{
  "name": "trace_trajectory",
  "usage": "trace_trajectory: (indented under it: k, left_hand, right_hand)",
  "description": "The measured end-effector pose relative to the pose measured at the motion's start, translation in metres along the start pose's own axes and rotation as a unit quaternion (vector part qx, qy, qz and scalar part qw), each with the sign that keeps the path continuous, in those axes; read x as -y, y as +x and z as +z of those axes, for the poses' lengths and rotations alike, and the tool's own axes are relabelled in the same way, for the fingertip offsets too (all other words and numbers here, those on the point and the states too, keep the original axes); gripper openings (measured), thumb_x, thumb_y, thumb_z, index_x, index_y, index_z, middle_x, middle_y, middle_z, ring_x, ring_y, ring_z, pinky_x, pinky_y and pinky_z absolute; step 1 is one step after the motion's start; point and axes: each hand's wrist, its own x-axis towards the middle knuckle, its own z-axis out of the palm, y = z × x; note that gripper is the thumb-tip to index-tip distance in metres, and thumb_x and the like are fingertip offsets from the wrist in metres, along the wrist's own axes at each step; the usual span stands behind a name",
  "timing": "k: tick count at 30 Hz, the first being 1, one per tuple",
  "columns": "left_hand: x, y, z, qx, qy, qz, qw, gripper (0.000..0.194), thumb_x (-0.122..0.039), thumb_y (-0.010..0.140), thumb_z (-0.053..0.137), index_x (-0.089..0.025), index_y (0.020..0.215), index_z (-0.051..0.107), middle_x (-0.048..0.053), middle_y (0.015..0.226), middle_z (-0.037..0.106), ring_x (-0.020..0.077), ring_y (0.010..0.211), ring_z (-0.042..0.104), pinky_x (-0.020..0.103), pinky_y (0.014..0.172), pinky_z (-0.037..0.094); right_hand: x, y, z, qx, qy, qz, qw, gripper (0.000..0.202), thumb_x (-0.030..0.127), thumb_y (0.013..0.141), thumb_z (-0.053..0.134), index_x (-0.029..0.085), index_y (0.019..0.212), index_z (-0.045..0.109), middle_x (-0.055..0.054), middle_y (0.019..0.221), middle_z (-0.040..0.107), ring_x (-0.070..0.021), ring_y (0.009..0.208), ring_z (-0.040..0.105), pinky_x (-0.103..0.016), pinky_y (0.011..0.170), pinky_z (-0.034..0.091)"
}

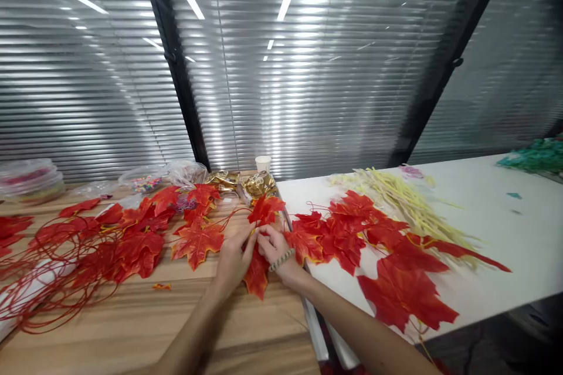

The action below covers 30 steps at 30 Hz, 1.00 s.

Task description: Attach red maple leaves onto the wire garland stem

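My left hand and my right hand meet over the wooden table, both pinching a red artificial maple leaf sprig. One leaf stands up above my fingers and another hangs below them. A beaded bracelet circles my right wrist. Loose red maple leaves with thin red wire stems lie spread to the left.
A white table on the right carries more red leaves, pale yellow stems and green pieces. A paper cup, gold wrappers and clear plastic containers sit at the back by the blinds.
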Motion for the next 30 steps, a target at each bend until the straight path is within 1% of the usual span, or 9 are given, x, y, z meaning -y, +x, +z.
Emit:
trace_trajectory:
  k: [6,10,14,18,20,23,26,28,30]
  left_hand:
    - [-0.004,0.0,-0.006,0.011,0.006,-0.013,1.0,0.027,-0.028,0.087,0.039,-0.018,0.099,0.062,0.007,0.095,0.067,0.0169,0.083,0.062,0.03,0.075,0.049]
    - [-0.006,0.0,-0.006,0.011,0.014,-0.009,1.0,0.026,-0.028,0.088,0.037,-0.018,0.095,0.06,0.008,0.092,0.065,0.0164,0.082,0.059,0.029,0.074,0.047]
    - [-0.008,0.0,-0.007,-0.004,0.021,-0.004,1.0,0.022,-0.028,0.087,0.038,-0.018,0.082,0.058,0.005,0.079,0.06,0.0152,0.076,0.055,0.027,0.07,0.046]
    - [-0.007,0.002,-0.009,-0.013,-0.015,-0.023,1.0,0.024,-0.03,0.086,0.04,-0.017,0.073,0.056,0.003,0.07,0.056,0.0137,0.069,0.052,0.026,0.066,0.045]
    - [-0.004,0.003,-0.008,-0.01,-0.044,-0.043,0.998,0.024,-0.032,0.084,0.044,-0.017,0.069,0.057,0.002,0.067,0.056,0.0135,0.066,0.052,0.025,0.063,0.045]
    - [0.0,0.005,-0.004,-0.03,-0.116,-0.095,0.988,0.023,-0.035,0.078,0.053,-0.016,0.071,0.061,0.003,0.069,0.061,0.0146,0.068,0.056,0.026,0.065,0.046]
    - [-0.001,0.006,0.0,-0.067,-0.202,-0.167,0.963,0.023,-0.037,0.07,0.061,-0.014,0.075,0.063,0.005,0.075,0.066,0.0163,0.073,0.06,0.027,0.068,0.048]
    - [-0.006,0.007,0.001,-0.089,-0.238,-0.205,0.945,0.025,-0.036,0.067,0.064,-0.013,0.076,0.064,0.006,0.077,0.067,0.0168,0.074,0.061,0.028,0.069,0.048]
    - [-0.011,0.008,0.001,-0.093,-0.265,-0.23,0.932,0.026,-0.035,0.065,0.066,-0.012,0.076,0.064,0.006,0.077,0.067,0.0169,0.075,0.061,0.028,0.07,0.048]
  right_hand:
    - [0.006,-0.001,0.001,-0.003,0.005,-0.006,1.0,0.026,0.041,0.08,0.049,0.016,0.087,0.053,0.004,0.055,0.041,-0.0074,0.047,0.036,-0.02,0.043,0.025]
    - [0.002,0.001,0.002,-0.004,0.011,0.006,1.0,0.027,0.043,0.078,0.051,0.016,0.083,0.053,0.004,0.055,0.041,-0.0074,0.047,0.036,-0.02,0.044,0.027]
    - [0.0,0.002,0.003,-0.002,-0.002,0.002,1.0,0.028,0.044,0.079,0.05,0.016,0.082,0.053,0.004,0.056,0.043,-0.0074,0.048,0.037,-0.02,0.045,0.028]
    - [0.008,0.0,0.001,0.007,-0.024,-0.003,1.0,0.028,0.04,0.079,0.049,0.013,0.083,0.055,0.005,0.052,0.041,-0.0071,0.047,0.035,-0.02,0.045,0.026]
    - [0.014,0.0,-0.001,0.004,-0.034,-0.002,0.999,0.026,0.038,0.078,0.049,0.013,0.08,0.057,0.004,0.052,0.04,-0.0071,0.047,0.033,-0.02,0.045,0.025]
    - [0.02,0.001,-0.003,0.002,-0.041,-0.003,0.999,0.025,0.037,0.078,0.049,0.013,0.077,0.058,0.004,0.053,0.04,-0.0073,0.047,0.034,-0.02,0.044,0.025]
    - [0.019,0.004,-0.008,0.001,-0.04,-0.008,0.999,0.025,0.037,0.078,0.05,0.014,0.076,0.057,0.003,0.054,0.043,-0.0076,0.048,0.037,-0.02,0.045,0.027]
    - [0.016,0.005,-0.011,0.0,-0.034,-0.009,0.999,0.025,0.039,0.078,0.05,0.014,0.077,0.055,0.004,0.054,0.043,-0.0071,0.047,0.037,-0.019,0.044,0.027]
    - [0.011,0.007,-0.013,-0.009,-0.021,-0.004,1.0,0.026,0.041,0.079,0.049,0.015,0.079,0.054,0.004,0.055,0.042,-0.0064,0.045,0.035,-0.018,0.041,0.025]
